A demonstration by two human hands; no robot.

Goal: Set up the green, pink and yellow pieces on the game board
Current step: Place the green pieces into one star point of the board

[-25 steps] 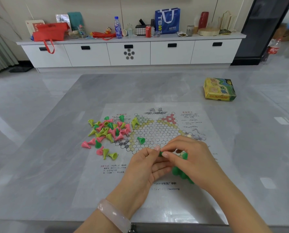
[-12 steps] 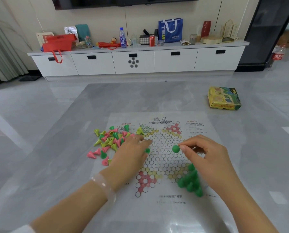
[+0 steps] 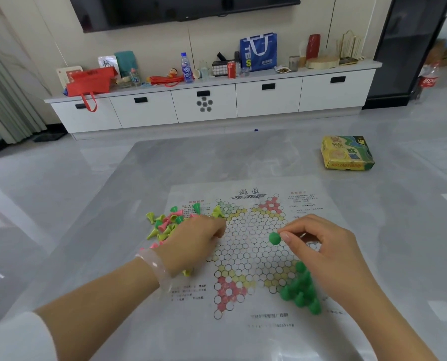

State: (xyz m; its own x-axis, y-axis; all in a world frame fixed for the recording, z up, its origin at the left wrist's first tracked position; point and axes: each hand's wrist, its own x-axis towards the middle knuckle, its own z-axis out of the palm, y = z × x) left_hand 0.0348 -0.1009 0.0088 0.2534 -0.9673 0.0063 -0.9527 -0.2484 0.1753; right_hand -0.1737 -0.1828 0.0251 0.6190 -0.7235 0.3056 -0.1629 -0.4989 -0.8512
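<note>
Board (image 3: 246,246) centre open; loose pieces (image 3: 165,222) left, green cluster (image 3: 300,290) near-right.

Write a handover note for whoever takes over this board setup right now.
Right hand: pinches one green piece above the game board, grip firm.
Left hand: rests on the loose pile of mixed pieces at the board's left edge; whether it holds one is hidden.
Done: a cluster of green pieces stands on the near-right corner.
Left: place the held green, then sort out the rest of the pile; no pink or yellow is set up yet.
</note>
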